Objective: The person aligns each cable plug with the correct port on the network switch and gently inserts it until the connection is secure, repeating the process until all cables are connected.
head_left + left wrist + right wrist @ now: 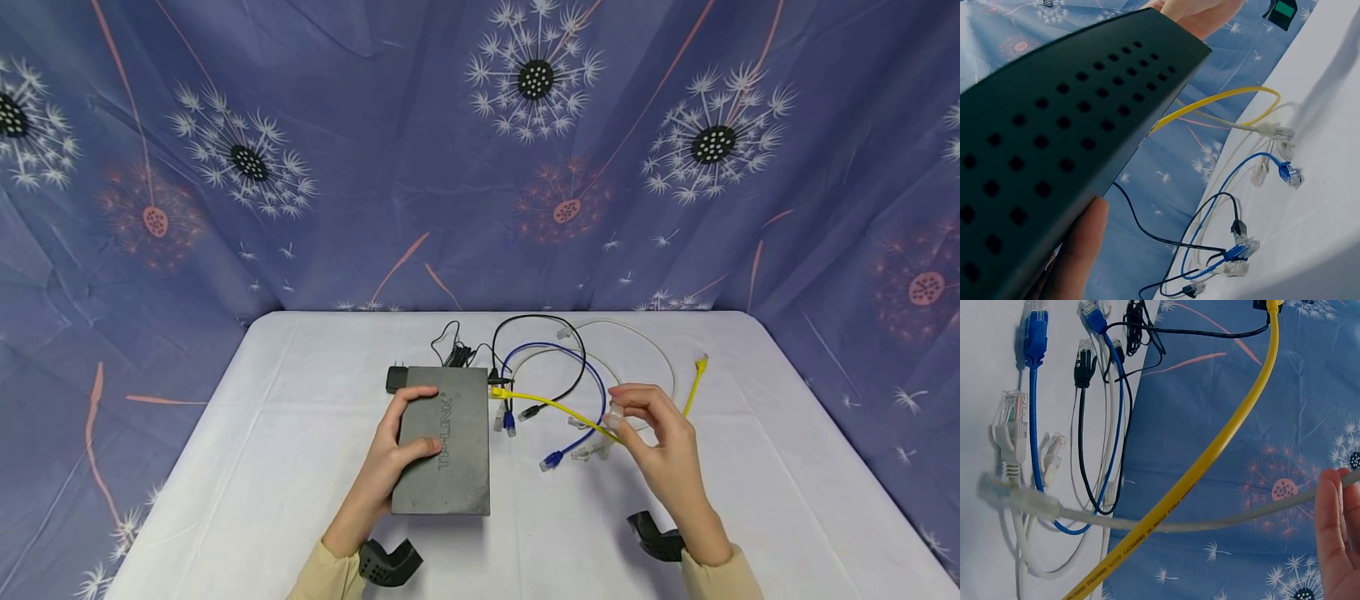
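Note:
My left hand (397, 454) grips a dark grey TP-LINK network box (465, 467) by its left side, thumb across the top. A yellow network cable (547, 402) runs from the box's right edge; its connector is at a port there. Beside it a black power cord plug (498, 381) sits at the same edge. Over the table at the right, my right hand (663, 442) pinches a white network cable (1241, 519) between thumb and fingers. The white cable's clear connector end (1029, 500) extends away from the fingers and crosses the yellow cable in the right wrist view.
Loose cables lie behind and between the hands: a blue one (552, 460), a black one (529, 412) and white ones (660, 354). A black power adapter (395, 380) is left of the box. The yellow cable's far connector (701, 363) lies at the right. A patterned curtain (450, 167) hangs behind.

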The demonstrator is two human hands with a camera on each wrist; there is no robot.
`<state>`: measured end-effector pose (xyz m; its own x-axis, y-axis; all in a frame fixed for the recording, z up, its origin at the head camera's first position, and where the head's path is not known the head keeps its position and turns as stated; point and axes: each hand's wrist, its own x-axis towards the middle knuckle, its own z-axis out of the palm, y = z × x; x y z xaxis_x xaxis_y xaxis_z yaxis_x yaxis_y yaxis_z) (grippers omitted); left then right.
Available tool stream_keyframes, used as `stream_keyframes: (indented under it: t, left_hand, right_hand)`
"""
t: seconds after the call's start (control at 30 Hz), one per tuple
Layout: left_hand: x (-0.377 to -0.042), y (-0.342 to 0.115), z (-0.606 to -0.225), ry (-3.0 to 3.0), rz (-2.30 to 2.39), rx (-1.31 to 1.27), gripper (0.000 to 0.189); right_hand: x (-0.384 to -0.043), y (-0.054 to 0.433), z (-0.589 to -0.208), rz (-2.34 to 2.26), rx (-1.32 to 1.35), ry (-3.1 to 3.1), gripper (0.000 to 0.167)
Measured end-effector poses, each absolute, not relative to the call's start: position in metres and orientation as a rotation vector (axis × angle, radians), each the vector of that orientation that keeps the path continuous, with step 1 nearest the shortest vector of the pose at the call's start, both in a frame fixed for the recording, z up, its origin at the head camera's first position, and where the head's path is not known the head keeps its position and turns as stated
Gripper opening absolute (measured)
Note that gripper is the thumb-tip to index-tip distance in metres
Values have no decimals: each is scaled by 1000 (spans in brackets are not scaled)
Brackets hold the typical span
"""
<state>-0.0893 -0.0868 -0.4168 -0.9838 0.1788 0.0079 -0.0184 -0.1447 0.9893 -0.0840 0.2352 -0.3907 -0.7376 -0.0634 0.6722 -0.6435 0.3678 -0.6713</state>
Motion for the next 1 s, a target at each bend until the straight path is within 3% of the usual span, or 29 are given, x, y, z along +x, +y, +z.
stream_keyframes:
  t: [0.33, 0.83, 1.0]
  left_hand:
    - [-89, -87, -417, 1957, 2279, 186, 61]
    - [-89, -87, -416, 1961, 2260, 190, 61]
    - [-89, -87, -416, 1956, 2262, 191, 61]
  right_hand:
    - [-76, 218, -368, 1391, 645, -2030, 33]
    - [-85, 216, -365, 1538, 721, -1831, 13]
    - [-95, 222, -375, 1633, 814, -1752, 13]
